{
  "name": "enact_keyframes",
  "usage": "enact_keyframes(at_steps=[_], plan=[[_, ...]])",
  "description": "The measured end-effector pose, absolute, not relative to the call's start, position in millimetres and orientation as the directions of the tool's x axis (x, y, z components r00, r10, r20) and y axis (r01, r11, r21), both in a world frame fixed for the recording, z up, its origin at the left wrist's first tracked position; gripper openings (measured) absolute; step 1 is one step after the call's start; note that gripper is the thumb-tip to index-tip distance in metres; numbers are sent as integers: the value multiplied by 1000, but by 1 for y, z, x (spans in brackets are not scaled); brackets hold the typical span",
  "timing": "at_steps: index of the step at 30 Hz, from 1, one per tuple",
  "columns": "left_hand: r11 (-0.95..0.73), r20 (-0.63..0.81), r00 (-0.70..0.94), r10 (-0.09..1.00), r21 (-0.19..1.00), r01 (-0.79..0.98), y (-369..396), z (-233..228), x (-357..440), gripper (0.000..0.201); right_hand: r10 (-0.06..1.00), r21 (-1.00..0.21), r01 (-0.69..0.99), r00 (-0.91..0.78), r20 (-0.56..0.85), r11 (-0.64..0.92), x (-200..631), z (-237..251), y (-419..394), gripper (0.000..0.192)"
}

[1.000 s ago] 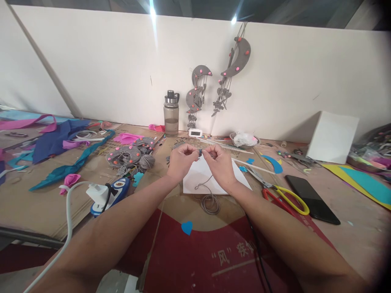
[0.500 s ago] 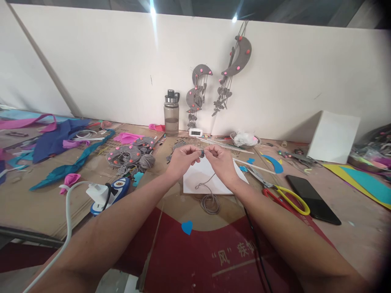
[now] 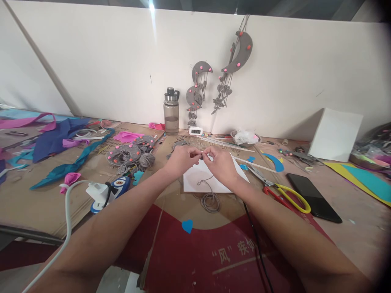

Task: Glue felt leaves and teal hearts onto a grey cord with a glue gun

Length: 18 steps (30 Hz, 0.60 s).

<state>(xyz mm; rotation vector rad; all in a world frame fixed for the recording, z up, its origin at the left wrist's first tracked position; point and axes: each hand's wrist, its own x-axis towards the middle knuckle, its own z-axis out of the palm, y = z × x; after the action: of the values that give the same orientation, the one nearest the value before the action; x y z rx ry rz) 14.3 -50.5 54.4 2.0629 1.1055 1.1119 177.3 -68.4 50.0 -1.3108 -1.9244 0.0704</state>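
- Grip of the left hand [image 3: 185,160] is narrow, thumb and finger pinched on a tiny piece [image 3: 202,152]; fingers hide most of it, so I cannot tell what it is.
- Right hand [image 3: 220,162] pinches at the same spot, its fingertips meeting the left ones above the white paper [image 3: 191,183].
- Grey cord [image 3: 203,202] lies coiled on the cardboard [image 3: 171,195] by the paper's near edge; one strand crosses the paper and disappears behind the right hand.
- Nearer the person, a blue heart [image 3: 187,226] lies flat.
- Scissors [image 3: 270,185] with red and yellow handles lie right of the paper, just beside a phone [image 3: 314,198].
- Behind the hands, a bottle [image 3: 171,116] stands upright on the worktop [image 3: 357,244].
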Motion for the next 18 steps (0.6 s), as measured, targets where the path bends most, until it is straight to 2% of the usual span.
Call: enact_keyframes(at_steps=[2,4,11,18], plan=[[-523,421,312,852,717,462,-53,56,15,16,798,-407,779,-189,573,477,177,50,-70,14],[-509,421,287,861,719,473,-55,57,16,15,799,-415,768,-202,566,488,176,51,-70,13],[-344,325,115,939,896,281,-49,58,12,7,800,-534,648,-207,563,543,175,51,-70,18],[-285,282,41,958,936,206,-38,54,6,11,801,-523,651,-236,550,551,172,52,-72,13]])
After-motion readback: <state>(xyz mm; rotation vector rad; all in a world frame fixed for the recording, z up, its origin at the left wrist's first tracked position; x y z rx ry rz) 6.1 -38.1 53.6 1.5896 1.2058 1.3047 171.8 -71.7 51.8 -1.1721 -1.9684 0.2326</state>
